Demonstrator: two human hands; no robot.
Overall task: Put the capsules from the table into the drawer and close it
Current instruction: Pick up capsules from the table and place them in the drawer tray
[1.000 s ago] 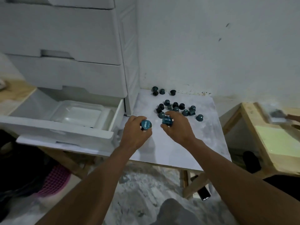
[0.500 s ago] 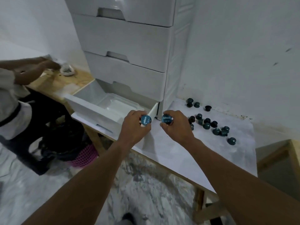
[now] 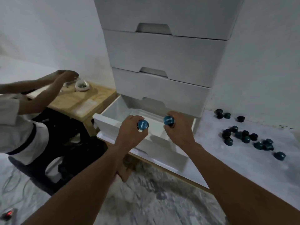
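Note:
The bottom drawer (image 3: 113,118) of a white drawer unit (image 3: 162,62) stands pulled open, and what I see of its inside is bare white. Both my hands hover above it. My left hand (image 3: 129,135) grips a blue capsule (image 3: 143,125) with its printed lid facing me. My right hand (image 3: 178,129) grips a second blue capsule (image 3: 169,120) the same way. Several more dark blue capsules (image 3: 243,135) lie scattered on the white table (image 3: 243,168) to the right of the unit.
Another person (image 3: 24,124) sits at the left, hands over a small bowl (image 3: 82,85) on a wooden table (image 3: 78,101). The two drawers above the open one are closed. Below lies a marbled floor (image 3: 146,200), with cables at the lower left.
Both hands lifted a capsule each off the table and carried them left, over the open drawer. My view swung left, bringing the seated person into sight.

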